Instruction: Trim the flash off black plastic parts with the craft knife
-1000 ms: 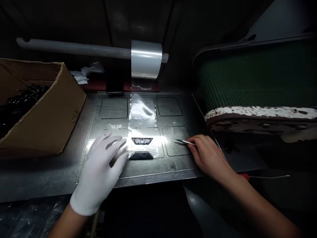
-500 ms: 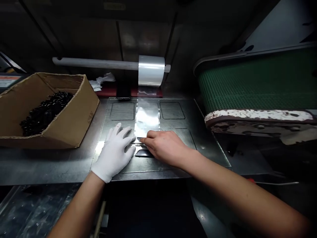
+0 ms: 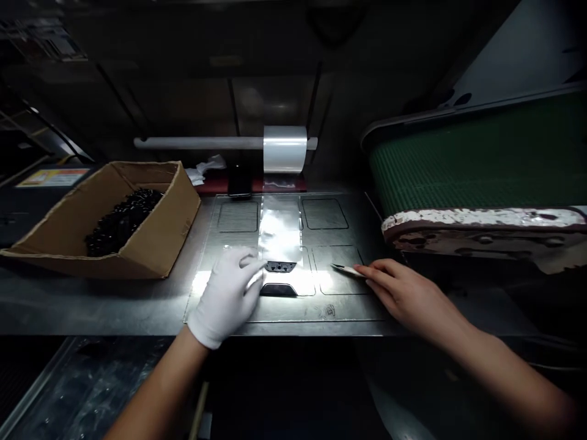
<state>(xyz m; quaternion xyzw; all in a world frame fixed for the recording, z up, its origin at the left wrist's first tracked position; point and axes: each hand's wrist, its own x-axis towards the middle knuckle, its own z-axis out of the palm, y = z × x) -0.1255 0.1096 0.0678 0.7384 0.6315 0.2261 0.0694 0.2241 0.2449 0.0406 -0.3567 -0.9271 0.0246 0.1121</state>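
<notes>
My left hand (image 3: 229, 295), in a white glove, has its fingers curled at the left end of a small black plastic part (image 3: 280, 267). Thumb and index finger close on that end. The part lies at the lower edge of a clear film strip (image 3: 280, 229). Just below it, nearer me, is a second dark, glossy trapezoid piece (image 3: 279, 289). Bare and off to the right, my right hand (image 3: 403, 290) pinches a slim knife (image 3: 348, 270), whose dark tip points left, over the metal plate (image 3: 284, 313).
A film roll (image 3: 285, 150) hangs on a white rod (image 3: 202, 143) at the back. A cardboard box (image 3: 178, 211) with many black parts stands left. A green conveyor belt (image 3: 477, 153) rises on the right. A dark phone (image 3: 239, 181) lies behind the plate.
My right hand has swung right with the knife, away from the film edge. My left fingers have drawn together at the black part, which now shows. The view has shifted slightly.
</notes>
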